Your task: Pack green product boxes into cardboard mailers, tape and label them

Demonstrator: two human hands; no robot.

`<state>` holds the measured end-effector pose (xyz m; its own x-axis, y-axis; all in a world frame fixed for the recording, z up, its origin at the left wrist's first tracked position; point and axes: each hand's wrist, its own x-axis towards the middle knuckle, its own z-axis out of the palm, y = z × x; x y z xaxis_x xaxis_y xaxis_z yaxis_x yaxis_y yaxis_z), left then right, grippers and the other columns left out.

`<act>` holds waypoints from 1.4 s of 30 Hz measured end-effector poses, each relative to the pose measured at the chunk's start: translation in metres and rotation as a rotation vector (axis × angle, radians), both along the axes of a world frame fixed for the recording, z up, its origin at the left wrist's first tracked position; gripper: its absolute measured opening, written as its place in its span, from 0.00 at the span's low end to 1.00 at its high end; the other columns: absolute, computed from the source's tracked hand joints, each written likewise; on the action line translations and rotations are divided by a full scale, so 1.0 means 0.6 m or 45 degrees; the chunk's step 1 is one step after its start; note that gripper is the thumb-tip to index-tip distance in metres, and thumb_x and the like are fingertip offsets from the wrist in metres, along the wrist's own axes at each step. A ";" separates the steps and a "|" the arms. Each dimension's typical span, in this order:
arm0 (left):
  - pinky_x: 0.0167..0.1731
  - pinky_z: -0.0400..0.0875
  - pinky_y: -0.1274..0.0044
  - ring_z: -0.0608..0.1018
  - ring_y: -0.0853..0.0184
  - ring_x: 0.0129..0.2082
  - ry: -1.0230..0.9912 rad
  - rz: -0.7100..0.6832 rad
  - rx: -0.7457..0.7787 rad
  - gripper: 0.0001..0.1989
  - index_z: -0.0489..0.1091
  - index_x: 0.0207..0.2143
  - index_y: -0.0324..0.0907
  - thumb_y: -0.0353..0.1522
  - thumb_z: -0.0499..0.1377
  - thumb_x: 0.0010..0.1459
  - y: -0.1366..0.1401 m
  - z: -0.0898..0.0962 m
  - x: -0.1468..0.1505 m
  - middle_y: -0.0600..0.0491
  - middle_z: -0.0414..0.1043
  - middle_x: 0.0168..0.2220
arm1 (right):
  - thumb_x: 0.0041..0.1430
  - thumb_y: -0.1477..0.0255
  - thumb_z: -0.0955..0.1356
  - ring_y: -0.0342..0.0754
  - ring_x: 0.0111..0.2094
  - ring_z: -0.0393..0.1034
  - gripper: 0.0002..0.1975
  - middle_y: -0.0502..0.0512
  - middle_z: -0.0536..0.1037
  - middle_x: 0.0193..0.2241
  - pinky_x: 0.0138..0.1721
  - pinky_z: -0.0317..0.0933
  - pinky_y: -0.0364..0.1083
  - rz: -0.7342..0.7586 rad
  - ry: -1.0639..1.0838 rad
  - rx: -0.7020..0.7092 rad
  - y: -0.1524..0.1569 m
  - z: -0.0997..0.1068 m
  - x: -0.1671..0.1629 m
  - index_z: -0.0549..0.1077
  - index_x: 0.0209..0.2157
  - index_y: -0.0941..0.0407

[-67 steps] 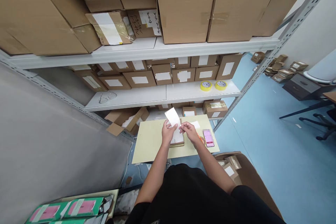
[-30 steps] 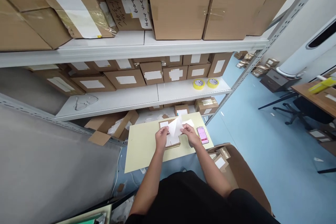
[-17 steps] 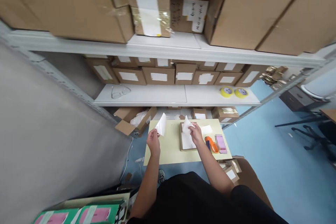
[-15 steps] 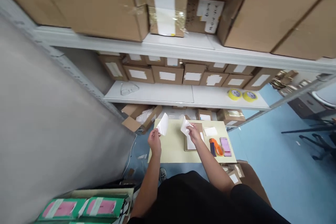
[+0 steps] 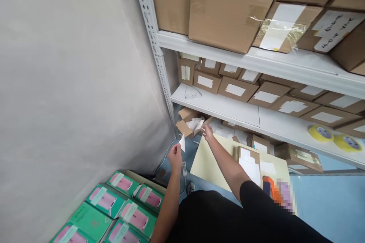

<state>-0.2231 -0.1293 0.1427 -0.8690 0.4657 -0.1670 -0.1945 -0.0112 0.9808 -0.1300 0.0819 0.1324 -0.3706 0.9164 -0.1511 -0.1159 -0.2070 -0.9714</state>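
Note:
My left hand point(image 5: 175, 156) pinches a small white sheet of paper point(image 5: 182, 142), held upright left of the table. My right hand point(image 5: 207, 132) reaches over the right flap of an open cardboard carton point(image 5: 184, 128), its fingers apart and no sheet visible in them. Crumpled white paper point(image 5: 195, 123) lies inside that carton, just left of my right fingertips. On the pale yellow table point(image 5: 203, 158), a cardboard box point(image 5: 251, 154) has white paper point(image 5: 249, 168) on its top.
An orange tape dispenser point(image 5: 272, 189) and a blurred purple item point(image 5: 285, 195) lie on the table's right side. Shelves point(image 5: 228, 111) behind carry labelled boxes, glasses point(image 5: 192, 94) and yellow tape rolls point(image 5: 321, 133). Green boxes point(image 5: 91, 216) are stacked lower left, by a grey wall point(image 5: 71, 64).
The view has turned left. My right hand has moved from above the table to the carton, and the white paper it held no longer shows in it. My left hand still holds its sheet.

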 end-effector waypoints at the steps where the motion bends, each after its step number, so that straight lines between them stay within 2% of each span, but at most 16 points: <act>1: 0.32 0.70 0.76 0.75 0.66 0.29 0.004 0.007 -0.007 0.22 0.80 0.34 0.41 0.52 0.67 0.52 -0.003 -0.003 -0.005 0.53 0.76 0.27 | 0.52 0.54 0.72 0.43 0.23 0.70 0.17 0.45 0.77 0.25 0.23 0.59 0.40 -0.055 -0.005 -0.037 -0.006 -0.003 -0.004 0.71 0.36 0.51; 4: 0.31 0.70 0.76 0.76 0.66 0.28 0.069 -0.031 -0.057 0.22 0.80 0.34 0.41 0.51 0.66 0.54 -0.002 -0.014 -0.013 0.53 0.76 0.27 | 0.48 0.53 0.74 0.42 0.22 0.71 0.19 0.46 0.78 0.24 0.24 0.61 0.39 -0.209 -0.025 -0.230 -0.043 -0.017 0.008 0.72 0.35 0.51; 7: 0.33 0.72 0.76 0.77 0.65 0.30 0.316 -0.199 -0.104 0.19 0.80 0.34 0.41 0.48 0.63 0.59 0.015 -0.028 -0.007 0.51 0.77 0.30 | 0.46 0.51 0.76 0.45 0.24 0.74 0.21 0.51 0.79 0.24 0.27 0.64 0.41 -0.086 -0.077 -0.406 -0.098 -0.026 0.045 0.73 0.30 0.54; 9: 0.36 0.74 0.75 0.79 0.64 0.34 0.557 -0.378 -0.108 0.16 0.81 0.33 0.43 0.45 0.62 0.61 0.034 -0.036 0.009 0.50 0.78 0.35 | 0.47 0.48 0.76 0.47 0.29 0.77 0.24 0.55 0.81 0.27 0.32 0.66 0.43 0.020 -0.070 -0.436 -0.135 -0.022 0.077 0.76 0.29 0.56; 11: 0.40 0.76 0.72 0.80 0.63 0.38 0.793 -0.558 -0.104 0.12 0.81 0.31 0.44 0.42 0.63 0.61 0.056 -0.045 0.038 0.48 0.79 0.39 | 0.48 0.46 0.76 0.49 0.34 0.78 0.26 0.57 0.83 0.30 0.36 0.67 0.45 0.006 -0.035 -0.452 -0.162 -0.015 0.112 0.79 0.32 0.57; 15: 0.51 0.75 0.64 0.78 0.56 0.49 1.130 -0.884 -0.088 0.07 0.83 0.32 0.48 0.38 0.65 0.61 0.097 -0.062 0.123 0.47 0.78 0.51 | 0.42 0.53 0.80 0.49 0.35 0.75 0.22 0.54 0.82 0.30 0.39 0.67 0.46 -0.301 -0.021 -0.433 -0.179 -0.011 0.197 0.80 0.30 0.56; 17: 0.55 0.74 0.62 0.76 0.53 0.54 1.187 -1.085 -0.032 0.06 0.83 0.37 0.49 0.40 0.68 0.59 0.113 -0.071 0.170 0.48 0.75 0.57 | 0.39 0.58 0.80 0.48 0.34 0.74 0.19 0.52 0.81 0.28 0.38 0.66 0.46 -0.541 -0.034 -0.421 -0.174 -0.018 0.249 0.79 0.28 0.56; 19: 0.56 0.74 0.61 0.75 0.52 0.56 1.122 -1.214 0.014 0.10 0.83 0.40 0.50 0.42 0.69 0.58 0.128 -0.084 0.216 0.48 0.73 0.59 | 0.37 0.60 0.80 0.48 0.33 0.74 0.18 0.51 0.81 0.28 0.37 0.66 0.46 -0.748 -0.026 -0.437 -0.165 -0.026 0.304 0.79 0.29 0.55; 21: 0.51 0.76 0.64 0.78 0.55 0.52 0.900 -1.195 -0.014 0.12 0.81 0.40 0.48 0.44 0.67 0.59 0.145 -0.098 0.259 0.46 0.74 0.57 | 0.37 0.61 0.79 0.49 0.34 0.74 0.18 0.51 0.81 0.28 0.36 0.67 0.46 -0.840 -0.018 -0.466 -0.157 -0.033 0.358 0.79 0.30 0.55; 24: 0.37 0.77 0.71 0.80 0.62 0.38 0.380 -1.125 -0.091 0.16 0.74 0.38 0.44 0.47 0.64 0.59 0.173 -0.118 0.318 0.47 0.78 0.41 | 0.38 0.60 0.79 0.49 0.34 0.75 0.19 0.52 0.82 0.30 0.35 0.67 0.45 -0.856 -0.017 -0.492 -0.150 -0.042 0.430 0.79 0.31 0.55; 26: 0.34 0.75 0.74 0.79 0.65 0.32 0.115 -1.171 -0.085 0.19 0.70 0.36 0.44 0.48 0.67 0.54 0.190 -0.125 0.354 0.52 0.76 0.32 | 0.38 0.59 0.79 0.49 0.34 0.75 0.20 0.52 0.82 0.31 0.35 0.68 0.45 -0.867 -0.013 -0.495 -0.149 -0.051 0.470 0.79 0.32 0.55; 28: 0.34 0.73 0.75 0.78 0.67 0.29 0.021 -1.214 -0.072 0.19 0.67 0.33 0.44 0.46 0.69 0.51 0.205 -0.127 0.391 0.55 0.74 0.28 | 0.39 0.58 0.78 0.49 0.35 0.75 0.20 0.53 0.82 0.32 0.35 0.68 0.45 -0.883 -0.025 -0.496 -0.150 -0.064 0.504 0.79 0.33 0.55; 34: 0.35 0.70 0.76 0.76 0.67 0.28 0.368 -1.218 -0.249 0.08 0.67 0.29 0.46 0.37 0.64 0.54 0.233 -0.133 0.509 0.57 0.73 0.26 | 0.47 0.54 0.73 0.51 0.34 0.73 0.20 0.56 0.82 0.35 0.33 0.67 0.46 -0.986 -0.291 -0.308 -0.132 -0.121 0.603 0.79 0.35 0.55; 37: 0.35 0.70 0.76 0.76 0.66 0.29 0.465 -1.189 -0.364 0.07 0.67 0.28 0.46 0.36 0.62 0.55 0.247 -0.145 0.560 0.57 0.74 0.26 | 0.52 0.54 0.70 0.50 0.29 0.71 0.19 0.54 0.79 0.28 0.33 0.67 0.48 -0.953 -0.511 -0.181 -0.111 -0.151 0.655 0.78 0.35 0.56; 39: 0.35 0.69 0.76 0.77 0.66 0.29 0.497 -1.182 -0.425 0.06 0.67 0.28 0.47 0.35 0.62 0.55 0.257 -0.154 0.586 0.57 0.74 0.26 | 0.54 0.57 0.69 0.50 0.28 0.70 0.18 0.51 0.76 0.24 0.35 0.66 0.48 -0.915 -0.644 -0.095 -0.098 -0.169 0.683 0.77 0.40 0.56; 42: 0.36 0.69 0.76 0.77 0.66 0.30 0.553 -1.158 -0.512 0.06 0.67 0.27 0.47 0.34 0.61 0.55 0.270 -0.166 0.614 0.57 0.75 0.27 | 0.55 0.63 0.68 0.50 0.28 0.71 0.21 0.47 0.74 0.23 0.36 0.65 0.47 -0.903 -0.757 -0.023 -0.081 -0.192 0.707 0.72 0.50 0.56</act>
<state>0.1452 0.0325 0.0434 -0.2475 0.9452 -0.2128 0.3976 0.2994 0.8674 0.2944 0.0336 0.0171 0.4197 0.8947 -0.1531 0.2953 -0.2941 -0.9090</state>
